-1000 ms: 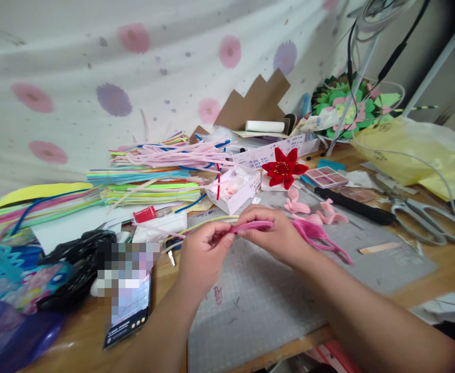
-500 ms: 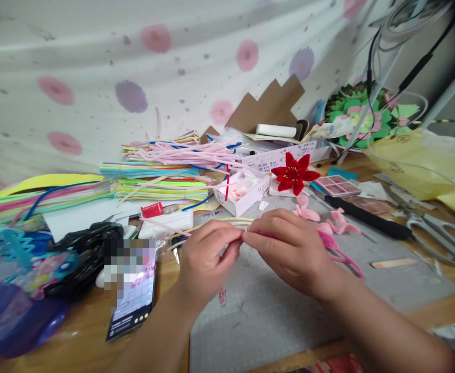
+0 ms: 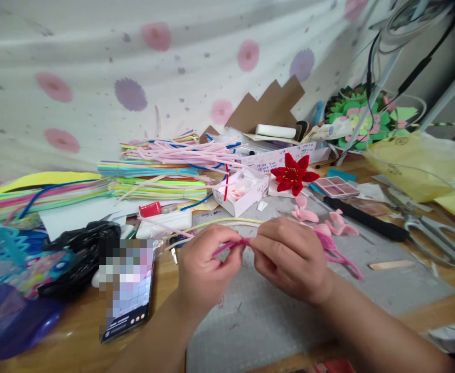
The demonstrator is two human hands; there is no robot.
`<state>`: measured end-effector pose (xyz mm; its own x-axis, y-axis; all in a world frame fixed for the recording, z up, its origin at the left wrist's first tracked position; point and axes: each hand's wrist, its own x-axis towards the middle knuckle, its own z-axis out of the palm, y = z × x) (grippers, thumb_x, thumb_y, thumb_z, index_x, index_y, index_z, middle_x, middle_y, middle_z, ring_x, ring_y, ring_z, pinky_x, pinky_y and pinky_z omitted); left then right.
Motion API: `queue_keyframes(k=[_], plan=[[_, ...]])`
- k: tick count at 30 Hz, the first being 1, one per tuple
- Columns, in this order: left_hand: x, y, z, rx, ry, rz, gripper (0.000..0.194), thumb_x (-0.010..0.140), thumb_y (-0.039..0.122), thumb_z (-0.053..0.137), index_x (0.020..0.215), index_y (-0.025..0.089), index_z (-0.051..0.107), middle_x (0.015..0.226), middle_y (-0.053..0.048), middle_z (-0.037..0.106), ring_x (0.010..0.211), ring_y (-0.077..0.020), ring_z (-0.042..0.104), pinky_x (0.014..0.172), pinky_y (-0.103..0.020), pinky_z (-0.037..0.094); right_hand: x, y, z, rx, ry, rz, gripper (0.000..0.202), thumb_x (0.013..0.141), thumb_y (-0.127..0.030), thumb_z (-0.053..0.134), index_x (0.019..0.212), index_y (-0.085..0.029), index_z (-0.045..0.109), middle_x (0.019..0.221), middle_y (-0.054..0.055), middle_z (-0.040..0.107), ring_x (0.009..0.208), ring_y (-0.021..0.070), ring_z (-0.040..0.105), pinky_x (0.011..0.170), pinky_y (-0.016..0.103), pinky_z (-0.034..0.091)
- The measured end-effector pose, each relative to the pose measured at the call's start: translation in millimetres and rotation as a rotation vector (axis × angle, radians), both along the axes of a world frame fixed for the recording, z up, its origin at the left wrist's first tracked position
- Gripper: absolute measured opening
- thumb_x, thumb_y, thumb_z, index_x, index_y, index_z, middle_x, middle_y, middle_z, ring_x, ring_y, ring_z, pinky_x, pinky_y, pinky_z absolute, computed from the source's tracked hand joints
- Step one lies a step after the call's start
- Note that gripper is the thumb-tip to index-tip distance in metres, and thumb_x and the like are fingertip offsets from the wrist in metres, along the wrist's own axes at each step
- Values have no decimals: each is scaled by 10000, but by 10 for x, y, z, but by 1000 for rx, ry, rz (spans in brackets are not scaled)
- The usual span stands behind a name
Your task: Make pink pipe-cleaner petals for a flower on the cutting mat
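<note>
A magenta pipe cleaner runs between my two hands above the grey cutting mat. My left hand pinches it between thumb and fingers. Close by on the right, my right hand is closed on the same strand, its fingertips almost meeting the left ones. Beyond my right hand lie light pink fuzzy petal shapes. A hot pink looped piece sticks out from behind that hand, partly hidden. Behind my hands, a pale yellow pipe cleaner stretches across the mat.
Bundled pipe cleaners are piled at the back left. A red flower stands near a small white box. Scissors and a wooden stick lie right. A phone and black plastic bag lie left.
The magenta strand now shows between my fingers, where it was mostly hidden before. My right hand has shifted slightly right and curled more. The view has moved slightly.
</note>
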<state>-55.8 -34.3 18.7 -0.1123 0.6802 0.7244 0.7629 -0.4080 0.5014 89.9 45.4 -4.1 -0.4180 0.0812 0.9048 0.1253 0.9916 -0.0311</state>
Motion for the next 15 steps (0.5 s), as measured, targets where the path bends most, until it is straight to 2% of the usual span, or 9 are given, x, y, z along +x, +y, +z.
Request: queue_keyframes(k=[3, 7, 10, 15], plan=[[15, -18, -33, -41, -82, 25, 126, 714, 50, 597, 762, 166, 613, 697, -1, 643, 628, -111, 612, 597, -223, 488, -16, -17, 19, -6, 29, 7, 228, 712, -56, 623, 919, -146, 590, 815, 52, 633, 723, 158, 569, 619, 310, 498], [-28, -16, -69, -77, -162, -27, 128, 740, 81, 621, 818, 182, 618, 764, 1, 662, 685, -116, 633, 642, -228, 501, -20, -20, 75, -91, 49, 89, 241, 698, -6, 614, 899, -137, 591, 817, 61, 623, 711, 148, 559, 604, 295, 480], [-71, 3, -62, -69, -141, -61, 126, 739, 92, 647, 821, 185, 626, 792, -1, 670, 738, -119, 637, 683, -226, 504, -8, -2, 109, -169, 12, 146, 236, 706, 11, 590, 889, -138, 595, 809, 58, 613, 704, 142, 548, 597, 287, 465], [-93, 23, -17, -78, -60, -116, 125, 724, 67, 660, 786, 174, 639, 760, -1, 675, 717, -107, 628, 670, -208, 493, 24, 16, 137, -226, -76, 168, 203, 746, 0, 552, 894, -125, 612, 800, 67, 612, 715, 144, 540, 608, 287, 447]])
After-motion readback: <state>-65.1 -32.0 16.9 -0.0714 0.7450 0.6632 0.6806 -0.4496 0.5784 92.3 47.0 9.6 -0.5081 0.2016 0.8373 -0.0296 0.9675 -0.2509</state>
